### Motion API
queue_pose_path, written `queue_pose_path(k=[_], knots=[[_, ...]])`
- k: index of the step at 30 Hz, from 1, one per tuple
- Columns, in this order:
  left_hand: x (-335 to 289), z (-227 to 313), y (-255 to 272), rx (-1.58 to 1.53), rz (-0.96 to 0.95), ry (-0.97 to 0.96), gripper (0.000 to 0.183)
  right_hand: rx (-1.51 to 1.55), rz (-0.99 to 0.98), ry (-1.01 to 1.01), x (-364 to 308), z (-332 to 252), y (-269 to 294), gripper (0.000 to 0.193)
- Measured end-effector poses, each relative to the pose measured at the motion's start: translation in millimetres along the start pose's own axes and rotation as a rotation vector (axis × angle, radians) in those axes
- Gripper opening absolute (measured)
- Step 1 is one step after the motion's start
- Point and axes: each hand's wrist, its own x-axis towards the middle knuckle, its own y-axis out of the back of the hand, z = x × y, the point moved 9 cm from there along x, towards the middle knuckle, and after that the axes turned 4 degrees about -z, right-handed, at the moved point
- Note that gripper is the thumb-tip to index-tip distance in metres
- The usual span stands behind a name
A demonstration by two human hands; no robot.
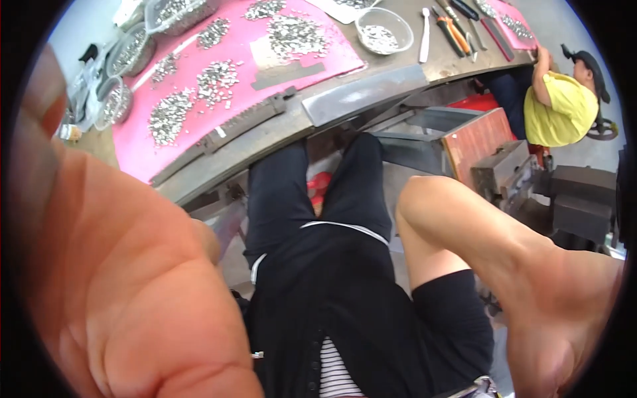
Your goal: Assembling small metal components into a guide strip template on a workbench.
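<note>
Very close to the camera, my left hand (139, 278) fills the lower left with its palm. Its fingers reach up to the dark left rim, blurred and partly cut off, so what they hold, if anything, is hidden. On the right my arm is bent at the elbow, and my right hand (574, 292) is raised to the right rim with its fingers out of sight. Both hands are away from the workbench. On the bench lies a pink sheet (142, 149) with several piles of small silvery metal pieces (171, 116).
Clear plastic tubs (114, 106) of metal pieces stand at the left. A round clear tub (383, 32), orange-handled pliers (453, 34) and a white-handled tool (424, 36) lie farther right. A grey metal plate (365, 93) lines the bench edge. Another person in yellow (561, 106) sits at the right.
</note>
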Motion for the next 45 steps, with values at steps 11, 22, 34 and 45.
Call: queue_pose_path(k=[11,22,34,45], knots=[[2.2,1.0,4.5,-0.029,-0.082,0.018,0.046,0.011,0.065,0.001,-44.7,-53.0,61.0,0.026],[1.2,5.7,13.2,-0.020,-0.093,0.024,0.045,0.055,0.059,0.023,-59.3,-74.4,102.9,0.025],[-0.8,13.6,18.6,0.030,-0.042,0.017,0.043,0.139,-0.011,0.066,-35.3,-80.3,70.3,0.024],[2.5,16.4,23.6,0.049,-0.059,0.003,0.042,0.191,-0.010,0.110,-33.6,-76.3,39.3,0.023]])
